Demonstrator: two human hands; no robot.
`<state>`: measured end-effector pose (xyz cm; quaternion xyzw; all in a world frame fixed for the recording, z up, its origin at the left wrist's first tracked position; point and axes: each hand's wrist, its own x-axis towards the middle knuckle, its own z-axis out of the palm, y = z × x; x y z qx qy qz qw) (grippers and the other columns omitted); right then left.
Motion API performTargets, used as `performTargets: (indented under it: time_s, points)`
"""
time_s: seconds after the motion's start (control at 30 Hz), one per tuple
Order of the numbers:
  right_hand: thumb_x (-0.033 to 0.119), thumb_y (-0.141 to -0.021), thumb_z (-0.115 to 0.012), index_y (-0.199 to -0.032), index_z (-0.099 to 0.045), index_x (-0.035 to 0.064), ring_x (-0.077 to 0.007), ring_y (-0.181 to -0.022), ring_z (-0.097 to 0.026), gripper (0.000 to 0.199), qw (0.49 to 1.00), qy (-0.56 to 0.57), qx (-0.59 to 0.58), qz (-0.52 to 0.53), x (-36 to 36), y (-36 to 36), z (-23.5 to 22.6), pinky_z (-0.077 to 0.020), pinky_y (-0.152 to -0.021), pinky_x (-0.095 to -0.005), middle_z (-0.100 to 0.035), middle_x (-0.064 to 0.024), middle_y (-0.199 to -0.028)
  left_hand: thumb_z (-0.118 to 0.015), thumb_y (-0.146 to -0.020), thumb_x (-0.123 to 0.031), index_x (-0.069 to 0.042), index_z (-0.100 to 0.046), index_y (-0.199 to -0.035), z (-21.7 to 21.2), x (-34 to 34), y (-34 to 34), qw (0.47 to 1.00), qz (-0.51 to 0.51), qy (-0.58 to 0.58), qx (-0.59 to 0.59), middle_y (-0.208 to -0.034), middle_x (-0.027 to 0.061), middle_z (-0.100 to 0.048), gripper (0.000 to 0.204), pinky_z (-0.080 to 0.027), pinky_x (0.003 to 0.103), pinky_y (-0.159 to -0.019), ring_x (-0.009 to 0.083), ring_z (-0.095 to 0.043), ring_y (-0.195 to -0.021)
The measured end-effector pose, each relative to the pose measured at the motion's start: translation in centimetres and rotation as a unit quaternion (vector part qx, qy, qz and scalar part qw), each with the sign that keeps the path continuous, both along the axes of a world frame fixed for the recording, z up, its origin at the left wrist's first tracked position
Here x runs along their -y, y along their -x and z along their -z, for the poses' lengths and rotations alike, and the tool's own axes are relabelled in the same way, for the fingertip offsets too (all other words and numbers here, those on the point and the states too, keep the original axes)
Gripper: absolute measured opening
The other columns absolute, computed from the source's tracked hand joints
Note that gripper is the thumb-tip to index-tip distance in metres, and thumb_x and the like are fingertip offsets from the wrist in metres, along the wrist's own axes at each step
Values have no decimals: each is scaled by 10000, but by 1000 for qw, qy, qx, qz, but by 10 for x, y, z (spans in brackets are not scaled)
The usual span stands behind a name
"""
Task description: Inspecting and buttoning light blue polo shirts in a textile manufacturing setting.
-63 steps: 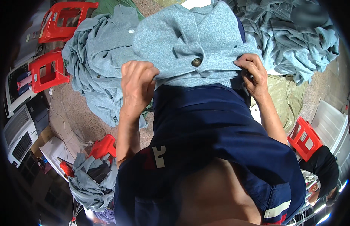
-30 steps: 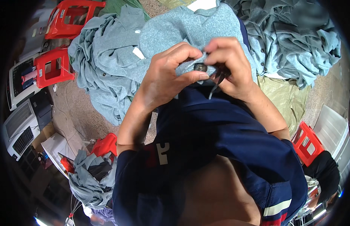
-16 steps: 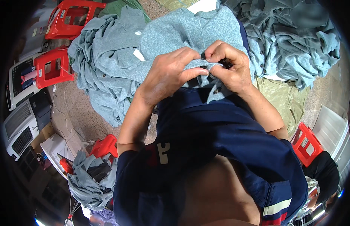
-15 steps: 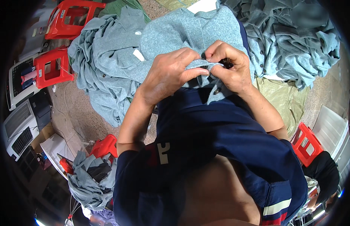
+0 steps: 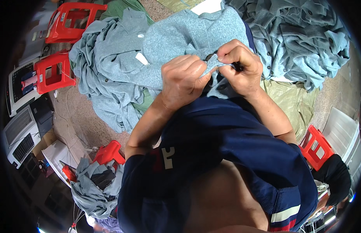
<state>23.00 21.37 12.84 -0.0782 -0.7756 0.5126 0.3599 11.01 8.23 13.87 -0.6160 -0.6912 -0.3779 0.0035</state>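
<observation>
A light blue-grey knitted cardigan (image 5: 172,37) lies across my lap and spreads ahead of me. My left hand (image 5: 184,79) is closed on a gathered edge of it. Close beside it, my right hand (image 5: 242,68) pinches the same edge between thumb and fingers. The short stretch of knit between the two hands is bunched up. A dark round button shows near the fingertips. White labels show on the knitwear to the left of my left hand. Part of the edge is hidden inside my fingers.
Heaps of similar buttoned knitwear lie at the left (image 5: 110,77) and the far right (image 5: 297,42). Red plastic stools (image 5: 56,72) stand at the left, another red stool (image 5: 316,147) at the right. A pile of grey garments (image 5: 93,190) sits at the lower left. Olive sheeting (image 5: 293,101) covers floor at the right.
My left hand has shifted right, closer to my right hand, and its fingers have curled in. The cardigan edge between them is now more bunched.
</observation>
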Motion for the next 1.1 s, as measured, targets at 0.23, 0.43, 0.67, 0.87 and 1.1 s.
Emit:
performTargets:
  time_s: [0.23, 0.43, 0.67, 0.87, 1.1]
  points:
    - [-43, -644, -671, -716, -554, 49, -177, -545, -579, 165, 983, -166, -69, 38, 2, 1, -1, -426, -451, -268, -618, -63, -752, -705, -709, -81, -5, -514, -714, 7, 3, -5, 997, 9, -60, 49, -596, 114, -433, 205, -336, 366, -450, 290, -444, -491]
    - [-10, -688, -699, -728, -571, 35, -178, -559, -599, 142, 968, -227, -101, -15, 5, -1, 2, -455, -450, -280, -610, -93, -745, -674, -718, -62, 1, -580, -834, 8, 7, -6, 996, -70, -62, 8, -676, 145, -516, 163, -408, 390, -502, 324, -521, -564]
    - [-20, -636, -636, -842, -572, 80, -242, -778, -604, 238, 958, -205, 194, 45, -16, -13, -2, -492, -611, -332, -554, -65, -856, -654, -684, 26, -13, -610, -917, 15, 11, 25, 991, -120, -4, 63, -836, 111, -596, 241, -481, 360, -737, 285, -596, -843]
    - [35, -709, -607, -868, -594, 39, -302, -769, -616, 160, 939, -78, 331, 48, -38, -47, -1, -486, -681, -372, -619, -94, -841, -682, -738, -4, 4, -662, -895, 6, 37, 66, 963, -132, 86, 218, -833, 74, -624, 158, -447, 265, -755, 181, -593, -808]
    - [-38, -705, -661, -914, -608, 8, -287, -774, -631, 220, 932, -24, 354, 74, -38, -63, -7, -488, -689, -352, -622, -130, -867, -693, -792, -67, -21, -622, -825, -14, 65, 86, 852, -122, 154, 485, -811, -26, -600, 91, -397, 198, -708, 65, -526, -743]
